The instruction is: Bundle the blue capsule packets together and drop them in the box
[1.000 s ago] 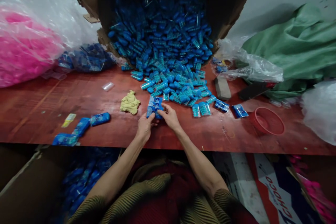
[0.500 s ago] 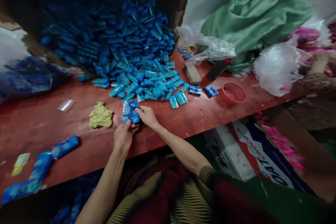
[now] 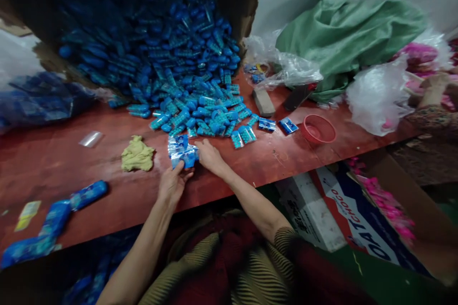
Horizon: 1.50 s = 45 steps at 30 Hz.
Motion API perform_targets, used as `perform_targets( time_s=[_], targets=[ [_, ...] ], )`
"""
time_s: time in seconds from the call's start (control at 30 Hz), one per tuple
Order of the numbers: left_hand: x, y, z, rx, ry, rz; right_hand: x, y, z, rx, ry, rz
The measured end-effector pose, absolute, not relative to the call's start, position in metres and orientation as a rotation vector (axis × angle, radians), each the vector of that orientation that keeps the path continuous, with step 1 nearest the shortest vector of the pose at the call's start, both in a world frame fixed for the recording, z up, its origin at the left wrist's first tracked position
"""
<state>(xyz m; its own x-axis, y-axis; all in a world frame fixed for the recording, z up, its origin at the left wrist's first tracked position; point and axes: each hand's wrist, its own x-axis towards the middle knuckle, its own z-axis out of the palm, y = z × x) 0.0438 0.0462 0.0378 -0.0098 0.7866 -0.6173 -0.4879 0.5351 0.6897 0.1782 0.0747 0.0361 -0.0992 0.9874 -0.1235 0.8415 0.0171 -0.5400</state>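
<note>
My left hand (image 3: 173, 183) pinches the lower edge of a shiny blue printed plastic packet (image 3: 184, 157), thumb on top and fingers beneath it. At the packet's right edge is my right hand (image 3: 212, 158), its fingertips closed on that side. Another blue packet (image 3: 178, 141) lies flat just behind, partly covered. Beyond my hands spreads a pile of small clear-wrapped packs with blue ends and turquoise beads (image 3: 200, 112), spilling from a cardboard box (image 3: 250, 5). A crumpled yellow cloth (image 3: 138, 154) rests left of my hands.
Two dark blue packs (image 3: 288, 126) and a red plastic basket (image 3: 318, 129) stand on the red table to the right, near a grey block (image 3: 264, 102). A linked strip of blue packs (image 3: 57, 219) lies at the left. Another person's arm (image 3: 434, 90) shows at far right.
The packet in my hands has tilted and shifted slightly right, uncovering the packet behind it. My right hand has moved a little to the right and its grip has shifted along the edge.
</note>
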Motion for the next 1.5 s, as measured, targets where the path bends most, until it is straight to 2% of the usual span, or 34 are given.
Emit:
perform_targets(
  time_s=[0.2, 0.33, 0.43, 0.5, 0.63, 0.7, 0.93, 1.17, 1.3, 1.4, 1.5],
  targets=[
    [0.042, 0.042, 0.034, 0.306, 1.156, 1.065, 0.174, 0.091, 0.028, -1.697, -2.105, 0.828],
    [0.031, 0.046, 0.032, 0.308, 1.155, 1.12, 0.164, 0.091, 0.038, -1.703, -2.198, 0.607],
    [0.027, 0.046, 0.031, 0.319, 1.175, 1.146, 0.165, 0.087, 0.042, -1.697, -1.929, 0.466],
    [0.029, 0.044, 0.031, 0.343, 1.18, 1.16, 0.169, 0.083, 0.039, -1.602, -1.665, 0.586],
    [0.036, 0.041, 0.031, 0.428, 1.188, 1.165, 0.171, 0.081, 0.024, -1.36, -1.407, 1.101],
    [0.037, 0.041, 0.03, 0.438, 1.208, 1.154, 0.169, 0.083, 0.02, -1.372, -1.399, 1.169],
    [0.019, 0.039, 0.036, 0.307, 1.22, 1.045, 0.157, 0.093, 0.028, -1.705, -1.748, 0.798],
    [0.029, 0.058, 0.053, 0.252, 1.147, 1.089, 0.159, 0.094, 0.039, -1.837, -2.079, 0.614],
    [0.031, 0.059, 0.046, 0.195, 1.182, 1.068, 0.175, 0.084, 0.053, -1.804, -1.975, 0.471],
    [0.032, 0.05, 0.039, 0.19, 1.177, 1.09, 0.184, 0.063, 0.054, -1.746, -1.882, 0.491],
    [0.033, 0.046, 0.04, 0.179, 1.191, 1.083, 0.178, 0.042, 0.045, -1.831, -2.048, 0.539]
  ],
)
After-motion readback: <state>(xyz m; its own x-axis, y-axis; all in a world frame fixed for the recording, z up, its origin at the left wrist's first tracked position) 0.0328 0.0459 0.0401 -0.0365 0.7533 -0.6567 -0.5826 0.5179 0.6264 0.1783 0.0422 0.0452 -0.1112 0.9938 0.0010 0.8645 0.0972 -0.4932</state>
